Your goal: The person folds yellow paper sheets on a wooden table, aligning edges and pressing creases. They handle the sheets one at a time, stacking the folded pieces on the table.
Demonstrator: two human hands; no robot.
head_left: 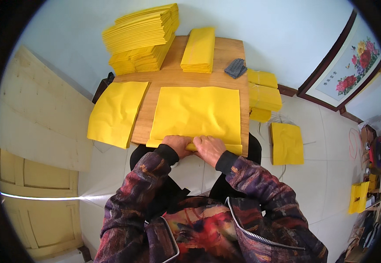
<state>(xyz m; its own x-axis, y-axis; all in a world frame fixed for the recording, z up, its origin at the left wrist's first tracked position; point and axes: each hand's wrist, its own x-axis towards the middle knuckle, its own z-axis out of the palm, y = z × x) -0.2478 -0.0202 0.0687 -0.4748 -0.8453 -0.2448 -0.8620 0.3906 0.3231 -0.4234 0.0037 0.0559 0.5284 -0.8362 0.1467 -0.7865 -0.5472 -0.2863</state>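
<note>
The yellow sheet (195,111) lies on the wooden table (230,49), its folded near edge under the left hand (178,144) and right hand (209,150), close together; whether they grip, I cannot tell. Leftward lies another sheet (117,114); beyond, a tall yellow stack (140,33).

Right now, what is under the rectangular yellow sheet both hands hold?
Brown wooden tabletop borders the rectangular yellow sheet on its left, right and far sides; whatever lies directly beneath is hidden.
</note>
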